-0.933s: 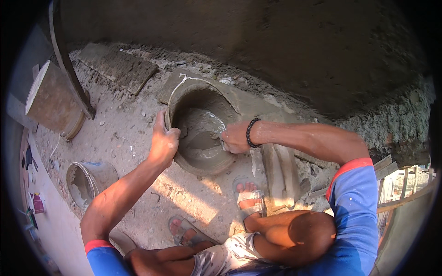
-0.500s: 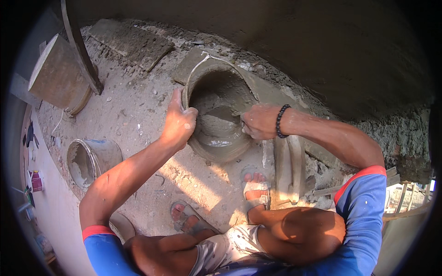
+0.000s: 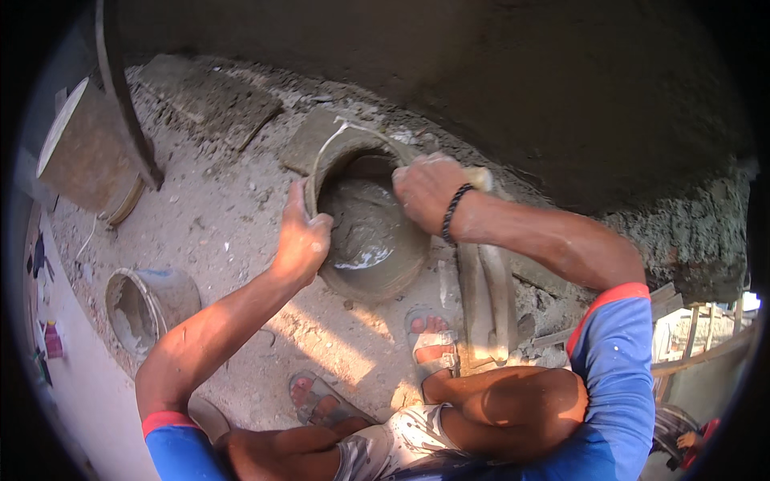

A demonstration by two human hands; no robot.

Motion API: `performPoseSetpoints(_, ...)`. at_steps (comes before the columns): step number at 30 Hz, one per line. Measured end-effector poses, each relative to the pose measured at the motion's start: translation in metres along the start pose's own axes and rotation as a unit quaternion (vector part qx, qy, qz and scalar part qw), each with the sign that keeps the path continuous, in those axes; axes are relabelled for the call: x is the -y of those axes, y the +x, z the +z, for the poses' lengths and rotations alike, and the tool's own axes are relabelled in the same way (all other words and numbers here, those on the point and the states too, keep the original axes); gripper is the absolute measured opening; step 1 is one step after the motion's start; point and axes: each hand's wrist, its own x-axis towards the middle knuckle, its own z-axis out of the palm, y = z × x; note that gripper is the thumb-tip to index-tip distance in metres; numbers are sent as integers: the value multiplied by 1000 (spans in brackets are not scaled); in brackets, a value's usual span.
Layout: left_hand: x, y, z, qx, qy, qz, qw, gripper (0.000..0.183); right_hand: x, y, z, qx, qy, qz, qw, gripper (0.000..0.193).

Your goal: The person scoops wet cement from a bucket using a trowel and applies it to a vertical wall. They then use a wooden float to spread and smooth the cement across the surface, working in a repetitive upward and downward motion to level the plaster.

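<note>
A mortar-caked bucket (image 3: 389, 280) is tilted toward me, with wet grey mortar (image 3: 357, 220) in its lower part. My left hand (image 3: 305, 240) is closed on the bucket's left rim, just below where the white cord handle (image 3: 341, 128) arches over the far side. At the bucket's right rim, my right hand (image 3: 433, 192) is closed round a trowel (image 3: 480, 178). Only the pale end of its handle shows past my fist; the blade is hidden by my hand and the bucket wall.
A smaller mortar-stained bucket (image 3: 172, 297) lies tipped at the left. Farther back a large bucket (image 3: 92, 152) leans by an upright plank (image 3: 120, 96). Wooden pieces (image 3: 489, 297) lie right of the bucket. A dark plastered wall (image 3: 513, 72) borders the far side. Part of another person (image 3: 702, 445) shows lower right.
My right hand has risen from inside the bucket to its right rim, and the trowel's handle end now shows. My left hand keeps its grip on the rim.
</note>
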Motion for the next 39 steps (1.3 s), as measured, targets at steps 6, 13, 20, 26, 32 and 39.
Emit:
performPoseSetpoints(6,8,2,0,4,-98,-38,994,59,16,-17,15,155,36,-168,973,18)
performPoseSetpoints(13,-7,-9,7,-3,-87,-62,994,59,13,-23,38,128,135,-135,973,23)
performPoseSetpoints(20,2,-6,-13,-20,-65,-53,996,59,-7,8,5,-4,61,-42,997,17)
performPoseSetpoints(26,14,-7,-1,-41,-53,-53,996,59,14,-20,33,103,47,-143,983,19)
performPoseSetpoints(32,2,-5,-9,-14,-29,-24,999,62,16,-23,9,112,150,-150,971,24)
performPoseSetpoints(39,12,1,-15,2,13,3,1000,58,-7,6,-3,-4,44,-22,999,17)
